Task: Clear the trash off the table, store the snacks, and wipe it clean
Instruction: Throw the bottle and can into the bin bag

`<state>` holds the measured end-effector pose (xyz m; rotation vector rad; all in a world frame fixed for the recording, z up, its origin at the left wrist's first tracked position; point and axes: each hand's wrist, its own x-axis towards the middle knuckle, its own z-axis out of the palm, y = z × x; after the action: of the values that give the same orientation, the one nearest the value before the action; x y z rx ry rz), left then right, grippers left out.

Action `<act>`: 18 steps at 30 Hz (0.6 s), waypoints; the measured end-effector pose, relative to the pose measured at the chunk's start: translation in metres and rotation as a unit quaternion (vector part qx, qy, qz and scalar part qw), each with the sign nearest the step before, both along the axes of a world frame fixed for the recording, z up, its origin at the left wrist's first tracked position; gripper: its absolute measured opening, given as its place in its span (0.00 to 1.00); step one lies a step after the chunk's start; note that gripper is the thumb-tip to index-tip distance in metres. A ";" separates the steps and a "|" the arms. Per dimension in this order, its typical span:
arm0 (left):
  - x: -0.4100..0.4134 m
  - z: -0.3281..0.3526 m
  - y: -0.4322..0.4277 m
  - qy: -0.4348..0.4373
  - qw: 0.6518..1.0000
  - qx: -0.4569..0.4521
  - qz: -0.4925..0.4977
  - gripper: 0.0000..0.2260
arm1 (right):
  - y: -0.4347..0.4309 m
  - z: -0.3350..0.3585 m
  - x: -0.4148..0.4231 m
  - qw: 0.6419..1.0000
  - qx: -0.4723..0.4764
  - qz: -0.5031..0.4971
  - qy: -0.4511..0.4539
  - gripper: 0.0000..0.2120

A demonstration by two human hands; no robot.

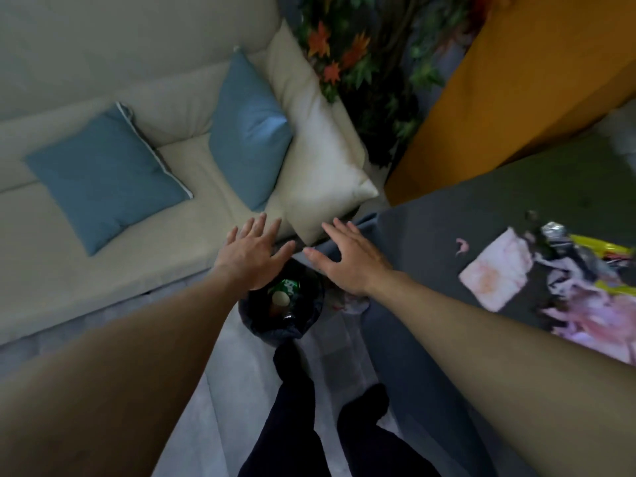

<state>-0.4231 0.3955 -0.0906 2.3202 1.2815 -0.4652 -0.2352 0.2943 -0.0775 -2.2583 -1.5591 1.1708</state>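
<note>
**Head view: both hands empty above the bin**

Head camera looks down past my dark trouser legs (pixel 303 418) to the pale floor, where I stand between the sofa and the table.

Just ahead of my feet sits a small bin (pixel 280 309) lined with a black bag. Inside it I can see a green can or bottle (pixel 287 287) and a few other pieces too dark to name.

My left hand (pixel 253 256) hovers over the bin's left rim, palm down, fingers spread wide, holding nothing. My right hand (pixel 347 259) is just beside it, also palm down with the fingers fanned apart and empty, over the near corner of the table (pixel 430 242).

The dark grey table runs off to my right. On it, well apart from my hands, lies a pale pink stained cloth or napkin (pixel 495 273), a small pink scrap (pixel 461 246) near it, and beyond those a blurred heap of wrappers (pixel 585 270) in silver, yellow, pink and black.

Farther off to the left is a cream sofa (pixel 103 63) with two blue cushions (pixel 103 177) and a white pillow (pixel 320 156). Behind it stand leafy fake plants (pixel 364 63) and an orange panel (pixel 516 98).
</note>
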 end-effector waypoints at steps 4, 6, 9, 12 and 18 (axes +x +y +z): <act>0.021 0.047 -0.004 -0.019 0.999 0.029 -0.012 0.33 | -0.010 0.051 0.018 0.999 0.045 -0.007 -0.019 0.42; 0.034 0.068 -0.008 -0.033 0.998 0.041 -0.021 0.32 | -0.019 0.073 0.030 0.997 0.065 -0.005 -0.043 0.40; 0.056 0.098 -0.019 -0.045 0.996 0.062 -0.041 0.31 | -0.042 0.103 0.050 0.994 0.076 -0.015 -0.077 0.39; 0.082 0.125 -0.033 -0.054 0.993 0.075 -0.076 0.31 | -0.074 0.122 0.071 0.991 0.075 -0.048 -0.095 0.42; 0.143 0.158 -0.068 -0.075 0.983 0.086 -0.143 0.33 | -0.139 0.139 0.117 0.979 0.081 -0.153 -0.104 0.40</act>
<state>-0.2800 0.3271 0.0678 2.6443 0.9557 -0.2709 -0.1185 0.1555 0.0611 -2.4594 -1.2524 0.7226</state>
